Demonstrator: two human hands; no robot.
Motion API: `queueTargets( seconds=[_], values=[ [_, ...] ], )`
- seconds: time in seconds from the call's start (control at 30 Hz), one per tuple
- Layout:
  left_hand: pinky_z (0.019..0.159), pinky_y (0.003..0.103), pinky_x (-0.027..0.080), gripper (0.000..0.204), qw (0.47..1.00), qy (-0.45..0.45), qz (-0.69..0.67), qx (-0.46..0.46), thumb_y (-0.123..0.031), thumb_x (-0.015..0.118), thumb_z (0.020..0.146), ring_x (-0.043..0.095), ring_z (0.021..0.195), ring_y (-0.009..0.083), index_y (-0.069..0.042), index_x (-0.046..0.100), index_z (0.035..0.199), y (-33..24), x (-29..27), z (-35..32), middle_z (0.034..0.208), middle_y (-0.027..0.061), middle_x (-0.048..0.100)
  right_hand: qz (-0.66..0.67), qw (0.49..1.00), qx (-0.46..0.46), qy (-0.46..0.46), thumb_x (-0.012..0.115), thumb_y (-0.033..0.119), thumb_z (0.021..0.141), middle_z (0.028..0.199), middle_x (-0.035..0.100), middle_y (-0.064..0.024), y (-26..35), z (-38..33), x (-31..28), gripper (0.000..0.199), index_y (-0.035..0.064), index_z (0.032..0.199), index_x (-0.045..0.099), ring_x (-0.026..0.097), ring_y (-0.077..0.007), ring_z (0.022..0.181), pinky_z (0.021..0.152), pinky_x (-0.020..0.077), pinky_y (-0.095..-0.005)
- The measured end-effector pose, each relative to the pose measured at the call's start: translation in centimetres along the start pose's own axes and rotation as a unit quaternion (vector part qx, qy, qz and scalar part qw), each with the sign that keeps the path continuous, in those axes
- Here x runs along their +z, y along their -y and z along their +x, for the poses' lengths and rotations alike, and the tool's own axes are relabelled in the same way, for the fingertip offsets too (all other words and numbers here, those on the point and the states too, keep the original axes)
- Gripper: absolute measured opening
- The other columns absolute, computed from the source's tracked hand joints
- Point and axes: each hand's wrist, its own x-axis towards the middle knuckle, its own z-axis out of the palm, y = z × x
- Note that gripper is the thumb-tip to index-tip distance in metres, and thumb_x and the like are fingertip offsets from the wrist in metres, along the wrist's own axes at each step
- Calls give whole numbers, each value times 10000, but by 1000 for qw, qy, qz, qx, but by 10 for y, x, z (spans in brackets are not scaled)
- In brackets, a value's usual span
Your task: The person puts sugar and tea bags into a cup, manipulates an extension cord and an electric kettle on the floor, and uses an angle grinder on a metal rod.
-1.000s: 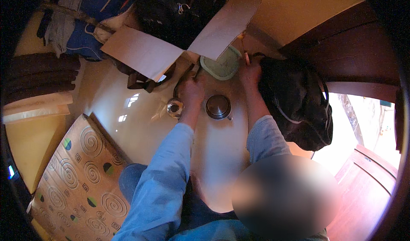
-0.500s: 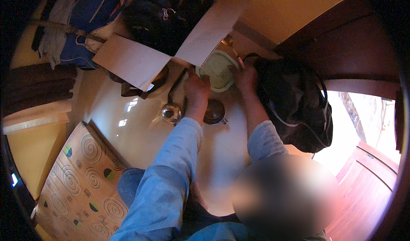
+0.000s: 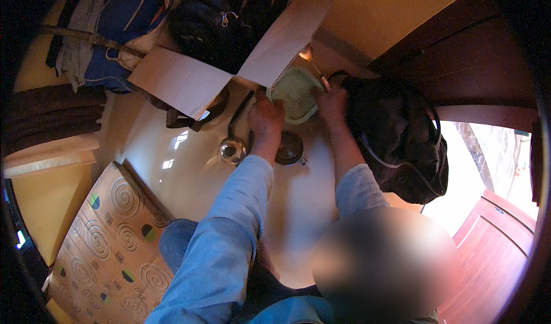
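Both my hands hold a pale green, shallow plastic container (image 3: 297, 121) by its opposite sides. My left hand (image 3: 267, 116) grips its left side and my right hand (image 3: 333, 102) its right side, with fingers curled over the edges. Something pale lies in the container, too dim to name. Just below my left hand, a shiny round metal piece (image 3: 233, 150) with a long dark handle rests on the glossy white surface (image 3: 201, 175). Beside my left wrist sits a dark round vessel (image 3: 289, 148), partly hidden by the forearm.
An open cardboard box (image 3: 183, 83) with raised flaps stands beyond my left hand, a black bag (image 3: 201, 28) behind it. Another black bag (image 3: 396, 134) sits close by my right arm. A patterned cushion (image 3: 112, 238) leans at the left; a reddish wooden door (image 3: 493, 249) is at the right.
The container looks slightly tilted compared with before, and its contents show differently. Both hands keep their grip. The whole view has shifted a little.
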Motion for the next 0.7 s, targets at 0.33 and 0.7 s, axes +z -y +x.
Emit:
queueTargets(
  seconds=[0.33, 0.7],
  values=[
    [855, 479, 482, 390, 971, -21, -208, -118, -300, 629, 870, 635, 1003, 406, 4, 625, 1114, 4, -39, -31, 1059, 263, 654, 113, 976, 144, 117, 722, 261, 821, 762, 643, -135, 62, -47, -46, 317, -37, 872, 629, 572, -208, 701, 668, 474, -373],
    [812, 441, 565, 389, 656, -362, -518, -412, -12, 509, 847, 637, 1002, 338, 88, 499, 1224, 126, -149, -112, 1163, 228, 589, -49, 996, -74, -8, 593, 253, 928, 947, 688, -212, 57, -89, -62, 276, 29, 1074, 661, 671, -365, 867, 769, 528, -409]
  ],
)
